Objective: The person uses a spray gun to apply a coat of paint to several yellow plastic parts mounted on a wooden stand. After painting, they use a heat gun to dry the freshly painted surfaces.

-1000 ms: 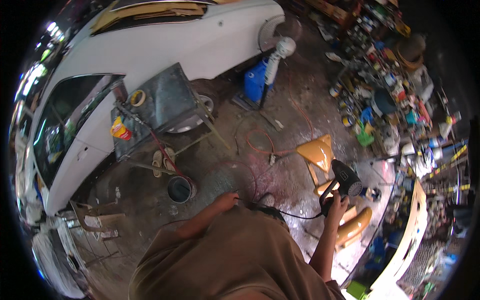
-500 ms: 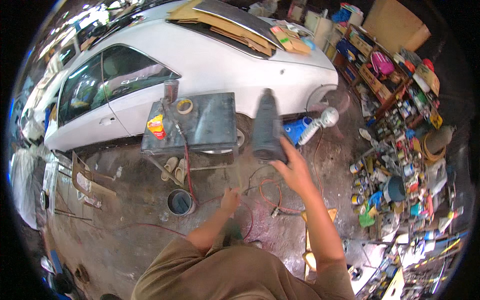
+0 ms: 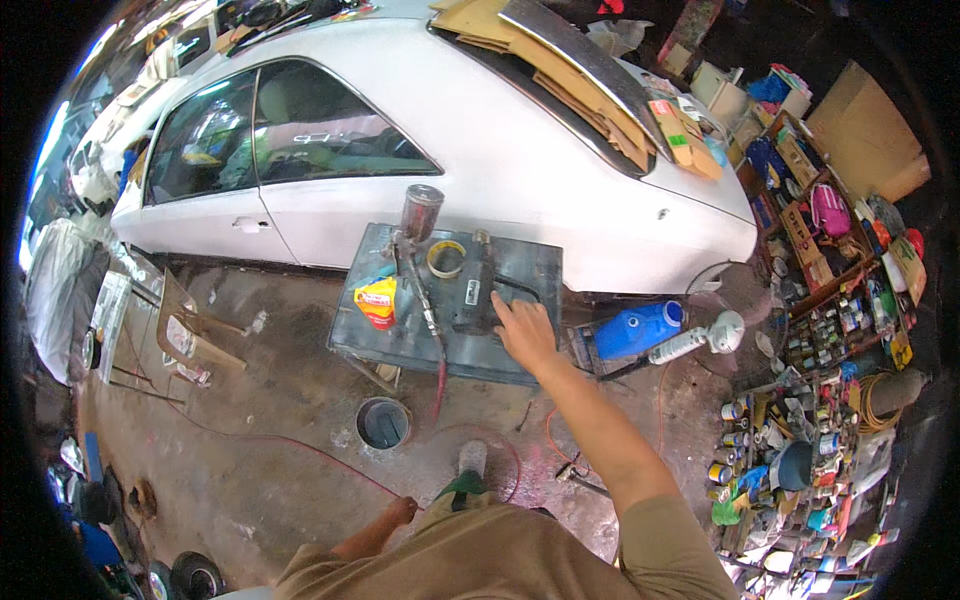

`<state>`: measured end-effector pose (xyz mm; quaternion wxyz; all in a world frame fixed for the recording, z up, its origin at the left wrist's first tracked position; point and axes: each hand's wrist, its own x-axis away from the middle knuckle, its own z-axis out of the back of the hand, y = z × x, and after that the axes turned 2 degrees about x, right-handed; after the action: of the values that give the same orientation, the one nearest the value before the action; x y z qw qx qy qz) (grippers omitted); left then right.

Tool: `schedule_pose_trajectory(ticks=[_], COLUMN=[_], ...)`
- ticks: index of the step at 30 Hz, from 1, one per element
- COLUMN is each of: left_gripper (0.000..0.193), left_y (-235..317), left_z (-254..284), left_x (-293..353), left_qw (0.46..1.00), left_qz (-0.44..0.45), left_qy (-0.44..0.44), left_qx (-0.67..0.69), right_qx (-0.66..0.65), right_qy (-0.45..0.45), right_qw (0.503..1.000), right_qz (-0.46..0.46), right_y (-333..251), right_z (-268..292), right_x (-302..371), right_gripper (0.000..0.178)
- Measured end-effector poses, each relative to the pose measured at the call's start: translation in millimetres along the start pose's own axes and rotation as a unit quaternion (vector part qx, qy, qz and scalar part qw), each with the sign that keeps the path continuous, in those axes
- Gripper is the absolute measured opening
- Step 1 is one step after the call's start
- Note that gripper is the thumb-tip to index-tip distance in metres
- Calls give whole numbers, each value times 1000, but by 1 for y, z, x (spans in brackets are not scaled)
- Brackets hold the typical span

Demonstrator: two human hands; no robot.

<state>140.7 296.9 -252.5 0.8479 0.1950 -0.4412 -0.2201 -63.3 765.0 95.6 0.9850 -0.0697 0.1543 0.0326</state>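
My right hand (image 3: 525,332) is at the right part of the dark table (image 3: 400,345), its index finger stretched out. Its fingertips are beside a dark, bottle-shaped tool (image 3: 474,300) with a narrow end and a small pale label. Whether they touch it is unclear. Left of the tool are a roll of masking tape (image 3: 431,262), a spray gun with a clear cup (image 3: 421,212) and a yellow-and-red packet (image 3: 376,303). My left hand (image 3: 403,510) hangs low near my thigh, with its fingers mostly hidden.
A white car (image 3: 500,200) stands behind the table, cardboard on its rear window. A red hose (image 3: 290,442) crosses the floor near a bucket (image 3: 383,424). To the right are a blue jug (image 3: 638,330), a white fan-like object (image 3: 722,332) and crowded shelves (image 3: 815,330).
The dark tool, held up in my right hand before, now lies on the table, and that hand is beside it. My left hand has drawn back toward my body. The view has shifted.
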Motion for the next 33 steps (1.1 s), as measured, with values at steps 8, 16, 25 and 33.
schedule_pose_trajectory(ticks=[8,16,25,33], left_gripper=[32,38,40,43], left_y=[33,107,143,253], left_z=[31,48,121,146], left_x=[-53,-96,-80,-130], left_qw=[997,979,953,832], left_qz=[-17,-196,-156,-140], left_qy=[58,-48,-249,-440], left_qx=[46,23,-73,-308], right_qx=[-64,-105,-163,-288], right_qy=[-45,-2,-48,-238], right_qw=[996,995,965,732], right_qz=[-41,-2,-200,-569], right_y=[-17,-15,4,-51], right_z=[-31,-6,52,-2], right_x=[-21,4,173,435], right_gripper=[76,85,51,27])
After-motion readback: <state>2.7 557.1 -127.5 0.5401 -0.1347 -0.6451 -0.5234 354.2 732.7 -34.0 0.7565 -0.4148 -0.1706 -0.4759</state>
